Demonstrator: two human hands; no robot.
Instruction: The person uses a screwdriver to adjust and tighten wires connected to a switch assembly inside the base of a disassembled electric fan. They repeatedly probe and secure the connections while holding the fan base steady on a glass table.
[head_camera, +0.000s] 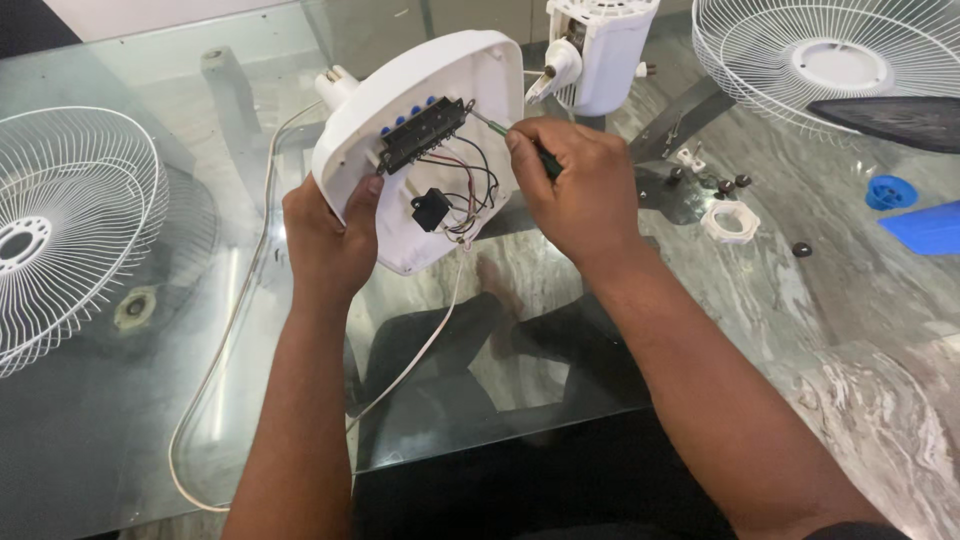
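Left hand (325, 235) steadies fan base (420, 140); right hand (575, 190) grips screwdriver (520, 145)

fan base shell (420, 95): white plastic, smooth, faint sheen
switch block (422, 133): black matt plastic
screwdriver (492, 124): bright metal shaft, handle probably green plastic, mostly hidden in the right hand (575, 190)
table (130, 440): clear glossy glass
fan guards (70, 220): white coated wire
ring nut (730, 221): white plastic

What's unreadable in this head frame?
- Screwdriver handle: hidden in the right hand; only the shaft shows.
- Screw at its tip: too small to tell.
- Fan base outer face: turned away; left hand covers its edge.
- Left grille and right grille: cut by frame edges.
- Blue parts: cut by right edge.
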